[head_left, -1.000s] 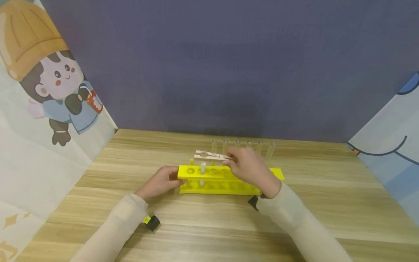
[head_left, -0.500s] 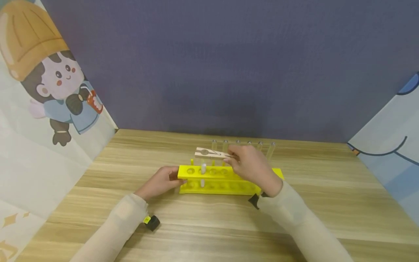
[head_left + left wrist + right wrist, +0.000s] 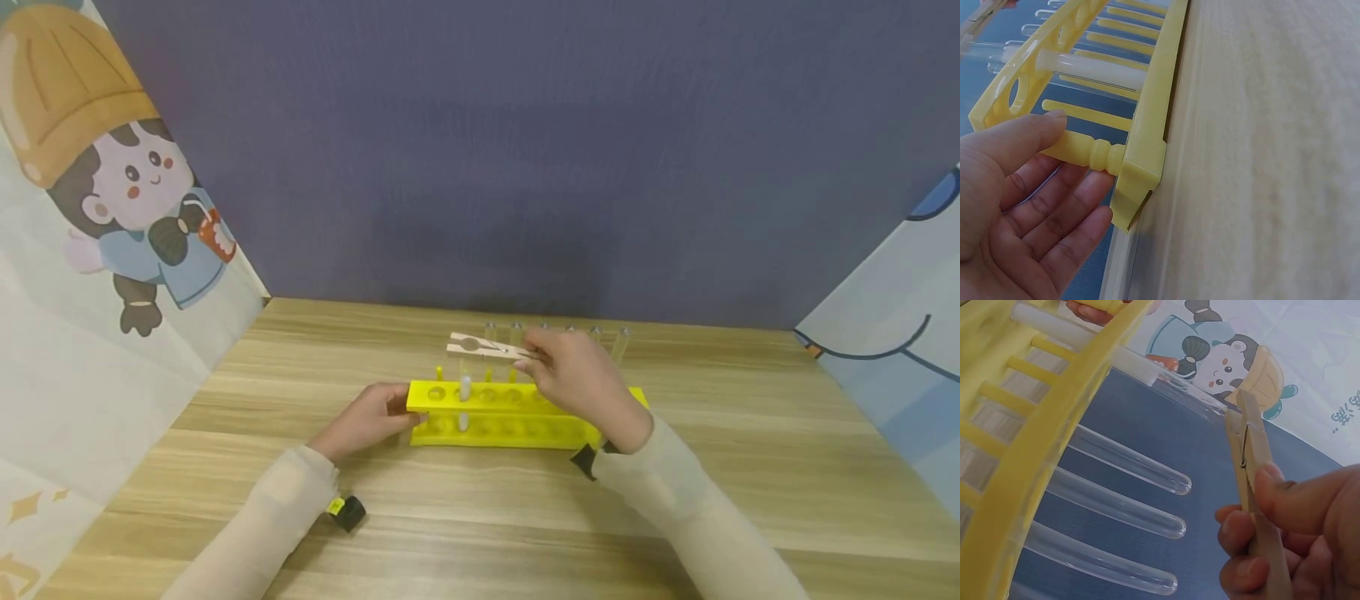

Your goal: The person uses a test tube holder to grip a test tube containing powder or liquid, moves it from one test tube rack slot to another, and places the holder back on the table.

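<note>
On the table stands a yellow test tube rack (image 3: 525, 400). My left hand (image 3: 371, 417) holds its left end, thumb and fingers around the end post (image 3: 1079, 149). A clear test tube with white contents (image 3: 1135, 365) is in the rack's second hole from the left. My right hand (image 3: 581, 379) grips a wooden test tube clamp (image 3: 1260, 450) above the rack. In the right wrist view the clamp's jaws are right at the tube's upper end, which stands well above the rack's top plate.
Several clear test tubes (image 3: 1141, 465) sit upside down on pegs along the rack's back, rounded ends up. The wooden table (image 3: 450, 533) meets a dark blue backdrop (image 3: 525, 167) behind. Printed cloth (image 3: 60, 375) hangs at the left.
My right hand has raised the clamp slightly above the rack. The left hand and the rack have stayed in place.
</note>
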Available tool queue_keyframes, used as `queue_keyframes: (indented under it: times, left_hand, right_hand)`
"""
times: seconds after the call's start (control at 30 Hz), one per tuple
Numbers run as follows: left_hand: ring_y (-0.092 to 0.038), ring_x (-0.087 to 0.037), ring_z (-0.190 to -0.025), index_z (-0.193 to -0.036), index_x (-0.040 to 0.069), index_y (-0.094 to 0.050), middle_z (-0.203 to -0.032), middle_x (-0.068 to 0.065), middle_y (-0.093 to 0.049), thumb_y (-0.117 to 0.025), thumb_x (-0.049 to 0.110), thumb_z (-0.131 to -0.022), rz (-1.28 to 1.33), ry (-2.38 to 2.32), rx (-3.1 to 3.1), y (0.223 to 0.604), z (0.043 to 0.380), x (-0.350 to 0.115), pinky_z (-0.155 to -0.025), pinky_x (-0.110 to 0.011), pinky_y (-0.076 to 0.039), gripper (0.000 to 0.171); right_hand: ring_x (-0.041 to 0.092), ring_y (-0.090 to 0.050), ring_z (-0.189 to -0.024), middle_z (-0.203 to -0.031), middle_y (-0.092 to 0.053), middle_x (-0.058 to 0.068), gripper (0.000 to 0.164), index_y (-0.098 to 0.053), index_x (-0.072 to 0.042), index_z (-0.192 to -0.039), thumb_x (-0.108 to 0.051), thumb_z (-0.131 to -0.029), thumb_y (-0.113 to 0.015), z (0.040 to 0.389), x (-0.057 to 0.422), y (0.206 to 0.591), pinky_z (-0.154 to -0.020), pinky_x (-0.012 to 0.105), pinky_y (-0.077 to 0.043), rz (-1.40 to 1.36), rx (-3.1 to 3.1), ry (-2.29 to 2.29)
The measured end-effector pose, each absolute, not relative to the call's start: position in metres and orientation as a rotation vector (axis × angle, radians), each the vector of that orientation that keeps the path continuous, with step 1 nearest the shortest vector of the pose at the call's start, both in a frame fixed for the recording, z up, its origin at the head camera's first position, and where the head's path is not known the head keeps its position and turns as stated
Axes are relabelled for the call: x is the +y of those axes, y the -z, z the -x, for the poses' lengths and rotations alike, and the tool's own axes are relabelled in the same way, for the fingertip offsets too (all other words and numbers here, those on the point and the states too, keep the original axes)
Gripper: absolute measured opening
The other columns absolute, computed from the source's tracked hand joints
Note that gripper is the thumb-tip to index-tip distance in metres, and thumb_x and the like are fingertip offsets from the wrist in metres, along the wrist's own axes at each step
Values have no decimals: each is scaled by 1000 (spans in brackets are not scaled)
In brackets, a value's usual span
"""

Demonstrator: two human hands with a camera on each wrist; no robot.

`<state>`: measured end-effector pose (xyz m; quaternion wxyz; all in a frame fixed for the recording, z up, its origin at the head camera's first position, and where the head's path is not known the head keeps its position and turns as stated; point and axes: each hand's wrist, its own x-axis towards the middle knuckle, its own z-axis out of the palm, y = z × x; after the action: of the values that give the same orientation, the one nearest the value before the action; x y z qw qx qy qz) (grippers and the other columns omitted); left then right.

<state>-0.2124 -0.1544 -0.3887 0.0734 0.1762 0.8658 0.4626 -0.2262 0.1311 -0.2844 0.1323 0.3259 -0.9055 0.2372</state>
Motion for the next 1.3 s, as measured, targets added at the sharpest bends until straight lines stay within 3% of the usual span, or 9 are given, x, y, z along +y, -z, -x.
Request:
queue_keyframes:
  times: [0.1,0.5,1.3]
  left_hand:
    - [-62,-22,-103,-116,1,-61,-113,-11,-66,-63,7,-88,-549,-1395,2592,376,205,-151,-93,-38,-50,28]
    - [-61,-16,-104,-116,12,-63,-114,-2,-66,-66,17,-88,-537,-1423,2565,402,221,-161,-93,-33,-50,29]
    - [-62,-15,-102,-117,12,-63,-114,-1,-67,-67,17,-87,-530,-1428,2560,400,219,-161,-90,-31,-51,30]
  right_hand:
    - [6,-21,-47,-54,-22,-6,29,-45,-14,-70,-17,-86,-69,226,132,284,-47,22,-25,-954,-2613,-691]
    - [8,-30,-49,-57,-38,-4,23,-51,-14,-75,-19,-84,-71,222,140,285,-46,23,-29,-928,-2657,-723]
    - [8,-25,-50,-55,-31,-5,17,-55,-12,-80,-20,-85,-70,215,162,298,-46,23,-24,-853,-2720,-721]
